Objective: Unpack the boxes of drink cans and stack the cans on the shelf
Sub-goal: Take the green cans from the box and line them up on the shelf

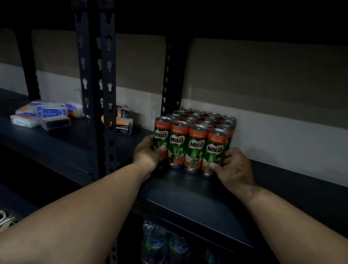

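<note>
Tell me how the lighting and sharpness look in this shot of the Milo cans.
Head view: dim overall, upper shelves nearly black; the Milo cans are the brightest, labels readable; left hand and right hand are fairly sharp; packets at left look soft; wide-angle bending curves the shelf edge.

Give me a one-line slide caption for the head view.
Both hands, left hand and right hand, grip the front row of Milo cans on the dark shelf.

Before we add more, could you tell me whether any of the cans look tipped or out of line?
Nothing stands out: the Milo cans stand upright in tidy rows on the shelf, with the left hand and right hand holding the front row's end cans.
</note>
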